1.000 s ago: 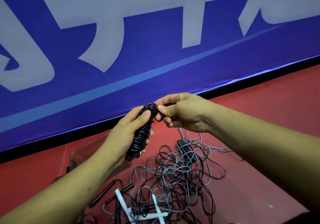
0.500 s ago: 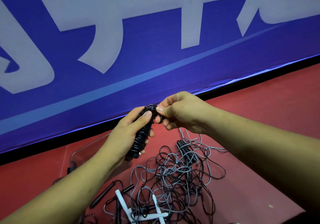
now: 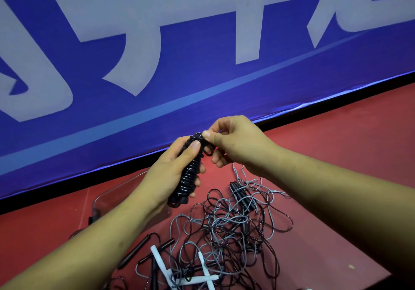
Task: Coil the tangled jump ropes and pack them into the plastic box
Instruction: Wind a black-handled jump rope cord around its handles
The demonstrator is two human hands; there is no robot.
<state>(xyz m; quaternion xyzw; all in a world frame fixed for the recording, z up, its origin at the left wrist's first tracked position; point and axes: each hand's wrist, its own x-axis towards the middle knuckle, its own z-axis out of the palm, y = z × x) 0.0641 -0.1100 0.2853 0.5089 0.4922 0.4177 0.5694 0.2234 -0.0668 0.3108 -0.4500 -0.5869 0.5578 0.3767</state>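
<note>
Black and grey tangled ropes (image 3: 226,229) run off the bottom edge. Our left forearm (image 3: 94,244) hides most of the clear plastic box (image 3: 112,190). Our left hand (image 3: 164,173) grips the coiled rope (image 3: 188,178); our right hand (image 3: 235,143) pinches its top end. Red floor (image 3: 336,146) stretches rightward to the blue banner (image 3: 202,76).

Found writing only on the blue banner (image 3: 224,105) standing along the far edge of the red floor (image 3: 336,137). Bore large white brush-style characters, all cut off by the top edge of the view. Made out the middle character (image 3: 143,49) as something like "于" or "子", top missing. Could not read the curved fragment (image 3: 49,76) at the left edge, nor the slanted strokes (image 3: 332,11) toward the upper right corner.
</note>
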